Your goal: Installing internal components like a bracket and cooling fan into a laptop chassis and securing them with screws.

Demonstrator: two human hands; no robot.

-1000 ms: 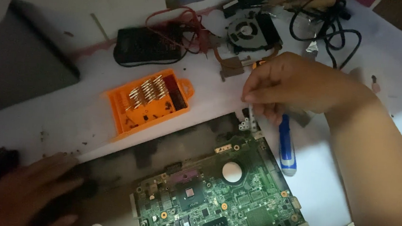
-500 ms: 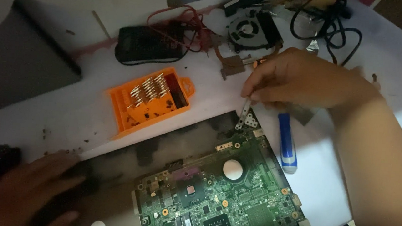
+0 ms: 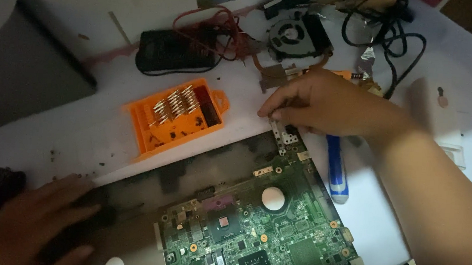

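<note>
Nearest the camera, the left hand (image 3: pixel 38 220) lies flat with fingers spread, pressing on the dark corner of the laptop base (image 3: pixel 148 179); it pins the base and pinches nothing. Just right of that hand, the green circuit board (image 3: pixel 261 235) sits in the base, its far corner reaching up toward the other hand.

At that far corner the right hand (image 3: pixel 328 106) comes in from the right, fingers drawn together on a small metal bracket (image 3: pixel 282 135) at the board's edge. The fingertips hide the contact, so I cannot tell whether they pinch the bracket itself or a slim tool.

The board looks light, stiff and fragile, thick with chips and small parts, so it is best held by its bare edges, never by its face. The bracket is tiny and smooth, likely slippery, and suits a fingertip pinch on its sides.

Under the right wrist lies a blue and white screwdriver (image 3: pixel 337 168). Left of the grip, an orange bit case (image 3: pixel 175 116) lies open. Beyond it are a black pack with red wires (image 3: pixel 172 52), a cooling fan (image 3: pixel 294 33) and black cables (image 3: pixel 390 32).
</note>
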